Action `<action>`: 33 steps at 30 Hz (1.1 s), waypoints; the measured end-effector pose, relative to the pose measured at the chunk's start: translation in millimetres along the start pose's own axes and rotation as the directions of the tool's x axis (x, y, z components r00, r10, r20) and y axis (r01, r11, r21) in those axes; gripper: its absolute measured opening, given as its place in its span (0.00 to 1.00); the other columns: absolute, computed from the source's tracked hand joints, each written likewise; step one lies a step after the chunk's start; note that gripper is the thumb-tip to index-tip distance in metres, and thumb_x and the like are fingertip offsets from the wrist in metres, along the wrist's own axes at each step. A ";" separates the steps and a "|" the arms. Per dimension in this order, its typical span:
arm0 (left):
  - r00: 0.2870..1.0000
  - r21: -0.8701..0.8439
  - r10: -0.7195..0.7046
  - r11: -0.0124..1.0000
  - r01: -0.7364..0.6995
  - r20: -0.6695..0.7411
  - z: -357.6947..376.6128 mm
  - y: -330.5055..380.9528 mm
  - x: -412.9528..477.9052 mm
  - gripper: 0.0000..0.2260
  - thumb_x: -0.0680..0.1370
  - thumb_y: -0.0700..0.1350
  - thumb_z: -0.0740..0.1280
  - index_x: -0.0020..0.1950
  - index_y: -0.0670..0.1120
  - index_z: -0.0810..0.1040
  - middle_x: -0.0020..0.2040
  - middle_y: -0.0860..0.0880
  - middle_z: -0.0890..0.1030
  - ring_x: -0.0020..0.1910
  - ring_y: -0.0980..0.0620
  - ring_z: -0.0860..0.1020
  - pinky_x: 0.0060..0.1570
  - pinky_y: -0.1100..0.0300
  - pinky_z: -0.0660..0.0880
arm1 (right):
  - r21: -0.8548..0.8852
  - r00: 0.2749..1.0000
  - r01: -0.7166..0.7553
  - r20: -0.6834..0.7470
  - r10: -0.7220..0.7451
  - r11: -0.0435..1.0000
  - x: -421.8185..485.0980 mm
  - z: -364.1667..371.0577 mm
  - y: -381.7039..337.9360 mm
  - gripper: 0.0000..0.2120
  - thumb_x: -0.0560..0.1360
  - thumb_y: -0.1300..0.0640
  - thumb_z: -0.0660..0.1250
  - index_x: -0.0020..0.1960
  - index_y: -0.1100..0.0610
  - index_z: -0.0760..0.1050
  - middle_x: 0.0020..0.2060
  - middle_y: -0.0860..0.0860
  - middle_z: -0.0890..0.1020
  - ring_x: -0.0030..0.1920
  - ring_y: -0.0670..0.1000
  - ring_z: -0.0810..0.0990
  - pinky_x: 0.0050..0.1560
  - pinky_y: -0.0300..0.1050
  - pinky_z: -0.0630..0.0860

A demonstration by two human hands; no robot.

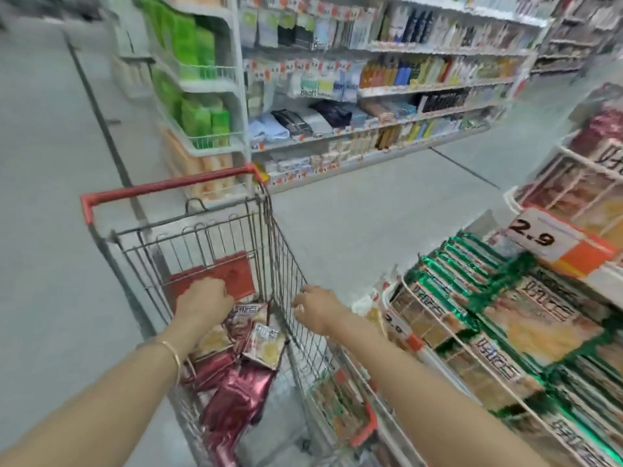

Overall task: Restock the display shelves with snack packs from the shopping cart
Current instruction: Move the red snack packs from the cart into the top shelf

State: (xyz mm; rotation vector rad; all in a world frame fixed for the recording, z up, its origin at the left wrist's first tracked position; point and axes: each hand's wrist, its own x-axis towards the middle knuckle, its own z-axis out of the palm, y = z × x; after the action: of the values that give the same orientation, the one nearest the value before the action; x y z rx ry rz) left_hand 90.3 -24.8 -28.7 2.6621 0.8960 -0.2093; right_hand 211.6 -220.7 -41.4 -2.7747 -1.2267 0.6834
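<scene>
Snack packs (256,335) lie heaped along the shopping cart's (202,237) right wall, directly under the left hand (204,299), the nearer one. Its fingers curl downward, grip hidden. The right hand (317,311) hooks bent fingers at the cart's right rim, beside the display shelves (409,291).
</scene>
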 end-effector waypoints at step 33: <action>0.587 -0.570 -0.667 0.286 0.770 0.459 192.7 -136.1 104.7 0.24 0.80 0.43 0.66 0.72 0.32 0.66 0.67 0.37 0.73 0.63 0.39 0.74 0.53 0.51 0.70 | 0.805 0.938 -0.343 0.323 0.127 0.484 219.5 240.2 -73.2 0.24 0.78 0.50 0.71 0.69 0.59 0.70 0.57 0.53 0.80 0.58 0.55 0.79 0.66 0.57 0.74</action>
State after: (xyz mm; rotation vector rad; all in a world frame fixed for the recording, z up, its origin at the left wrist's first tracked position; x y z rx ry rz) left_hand 83.6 69.1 -269.1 1.3043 1.6766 -0.1677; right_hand 193.5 -49.1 -326.8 -2.0062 -0.2774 1.2309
